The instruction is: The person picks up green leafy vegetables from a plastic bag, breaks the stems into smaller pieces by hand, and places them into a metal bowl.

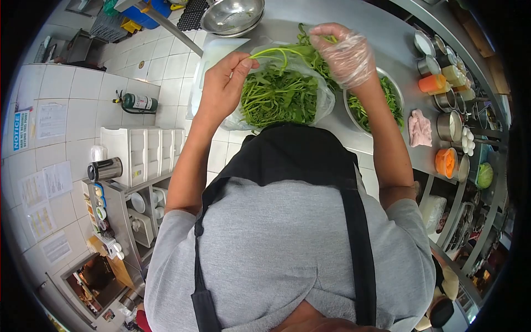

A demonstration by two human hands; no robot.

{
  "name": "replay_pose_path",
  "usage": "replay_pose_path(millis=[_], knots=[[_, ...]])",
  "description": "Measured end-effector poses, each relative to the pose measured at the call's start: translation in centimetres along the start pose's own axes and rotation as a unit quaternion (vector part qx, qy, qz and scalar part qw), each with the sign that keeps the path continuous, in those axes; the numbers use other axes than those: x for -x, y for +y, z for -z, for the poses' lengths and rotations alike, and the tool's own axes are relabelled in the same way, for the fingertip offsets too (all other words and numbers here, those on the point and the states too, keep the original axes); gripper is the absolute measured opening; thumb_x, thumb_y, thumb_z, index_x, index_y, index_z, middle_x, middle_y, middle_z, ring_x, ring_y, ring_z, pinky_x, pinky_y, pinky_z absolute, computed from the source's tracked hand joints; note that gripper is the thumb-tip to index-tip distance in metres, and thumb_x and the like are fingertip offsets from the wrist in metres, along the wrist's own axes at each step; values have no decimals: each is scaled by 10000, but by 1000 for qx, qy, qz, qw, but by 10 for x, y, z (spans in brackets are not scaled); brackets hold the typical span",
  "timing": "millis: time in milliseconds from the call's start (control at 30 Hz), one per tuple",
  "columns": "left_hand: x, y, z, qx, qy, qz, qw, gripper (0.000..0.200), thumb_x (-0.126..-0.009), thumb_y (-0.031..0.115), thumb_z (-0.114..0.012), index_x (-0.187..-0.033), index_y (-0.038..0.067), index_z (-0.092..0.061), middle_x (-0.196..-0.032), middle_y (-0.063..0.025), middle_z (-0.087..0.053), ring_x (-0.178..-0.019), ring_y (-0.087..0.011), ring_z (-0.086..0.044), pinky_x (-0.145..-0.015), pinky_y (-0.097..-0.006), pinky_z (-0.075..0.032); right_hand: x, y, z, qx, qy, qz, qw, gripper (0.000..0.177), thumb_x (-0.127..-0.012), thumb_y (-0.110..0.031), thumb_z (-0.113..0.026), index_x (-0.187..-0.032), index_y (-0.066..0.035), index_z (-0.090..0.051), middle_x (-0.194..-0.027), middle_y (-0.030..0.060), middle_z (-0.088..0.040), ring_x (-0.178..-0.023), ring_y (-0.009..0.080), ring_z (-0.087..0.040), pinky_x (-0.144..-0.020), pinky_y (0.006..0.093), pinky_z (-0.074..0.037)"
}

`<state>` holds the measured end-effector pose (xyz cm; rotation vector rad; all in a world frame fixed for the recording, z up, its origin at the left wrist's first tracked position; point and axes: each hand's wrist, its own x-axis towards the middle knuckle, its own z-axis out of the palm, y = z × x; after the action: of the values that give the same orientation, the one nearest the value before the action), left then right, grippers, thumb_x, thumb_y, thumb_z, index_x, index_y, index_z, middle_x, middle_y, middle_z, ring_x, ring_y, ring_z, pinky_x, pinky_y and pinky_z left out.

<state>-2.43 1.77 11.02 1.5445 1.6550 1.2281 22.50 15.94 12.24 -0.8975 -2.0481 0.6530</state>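
My bare left hand (229,80) pinches the end of a long leafy green stem (274,51), which stretches to the right above a clear plastic bag (326,102). Inside the open bag lies a thick heap of leafy greens (279,97). My right hand (345,55), in a clear plastic glove, has its fingers closed at the upper right of the bag, on the leafy greens there. A metal bowl (402,105) with more greens stands under my right forearm, which hides part of it.
Metal bowls (232,16) are stacked at the back of the steel counter (287,27). A white board (213,55) lies at its left. Along the right are a pink cloth (420,128), sauce bottles (434,83), several metal pots (449,126) and an orange container (445,162).
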Motion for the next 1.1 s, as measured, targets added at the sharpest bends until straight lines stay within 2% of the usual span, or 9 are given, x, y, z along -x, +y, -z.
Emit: replay_pose_path(millis=[100, 167, 267, 633, 700, 800, 867, 1000, 1100], knots=[[-3, 8, -1, 3, -5, -30, 1000, 292, -1134, 241, -571, -1152, -2, -732, -1085, -60, -770, -1023, -135, -653, -949, -294, -498, -9, -4, 10, -13, 3, 10, 1000, 203, -948, -240, -775, -1095, -101, -777, -861, 129, -745, -697, 272, -668, -726, 374, -562], [-4, 12, -2, -15, -12, -46, 999, 281, -1133, 236, -576, -1160, 0, -727, -1087, -59, -774, -1010, -132, -655, -936, -291, -502, -14, -5, 15, 15, -43, 142, 989, 191, -922, -247, -782, -1065, -120, -777, -927, 107, -730, -790, 290, -705, -761, 402, -580], [-1, 22, -1, -33, -18, -63, 997, 275, -1132, 229, -580, -1196, -3, -714, -1098, -64, -773, -1003, -129, -664, -925, -285, -508, -6, -22, 13, 90, -61, 209, 972, 184, -897, -261, -792, -1045, -152, -779, -987, 90, -711, -871, 312, -717, -794, 429, -594], [7, 18, -6, -29, -17, -114, 993, 268, -1121, 217, -596, -1211, -15, -695, -1073, -92, -774, -1018, -134, -688, -925, -292, -524, 20, -25, 6, 106, -48, 259, 959, 194, -836, -169, -814, -1018, -135, -756, -990, 64, -693, -844, 298, -684, -735, 431, -574], [7, 26, -10, -46, -29, -108, 993, 263, -1116, 216, -599, -1202, -13, -696, -1062, -99, -774, -1005, -145, -698, -914, -299, -532, 26, -41, 0, 130, -13, 175, 976, 106, -864, -202, -745, -964, -170, -759, -961, 55, -695, -859, 302, -717, -743, 407, -609], [2, 38, -17, -30, -55, -56, 996, 244, -1101, 200, -601, -1186, -9, -694, -1029, -103, -772, -946, -176, -715, -875, -324, -551, 26, -42, -8, 155, -4, 182, 971, 113, -856, -192, -717, -951, -151, -760, -947, 67, -695, -816, 310, -706, -717, 419, -605], [-5, 38, -19, -147, -69, -143, 976, 239, -1096, 187, -590, -1173, -18, -688, -969, -110, -760, -891, -184, -719, -843, -342, -563, 27, -39, -11, 155, 11, 176, 972, 119, -853, -200, -722, -950, -142, -761, -932, 73, -695, -797, 311, -698, -702, 427, -599], [-7, 41, -20, -139, -28, -156, 977, 235, -1097, 174, -582, -1170, -28, -679, -990, -106, -753, -923, -190, -718, -867, -340, -560, 27, -38, 3, 104, 24, 149, 983, 196, -818, -109, -762, -1013, -87, -756, -944, 129, -713, -818, 334, -690, -726, 431, -571], [-5, 25, -20, 46, -50, -123, 990, 188, -1066, 126, -584, -1136, -20, -680, -974, -112, -732, -951, -228, -737, -828, -395, -561, 22, -36, 10, 57, 20, 174, 983, 93, -817, -152, -780, -899, -139, -737, -926, 76, -718, -802, 312, -688, -690, 433, -580]])
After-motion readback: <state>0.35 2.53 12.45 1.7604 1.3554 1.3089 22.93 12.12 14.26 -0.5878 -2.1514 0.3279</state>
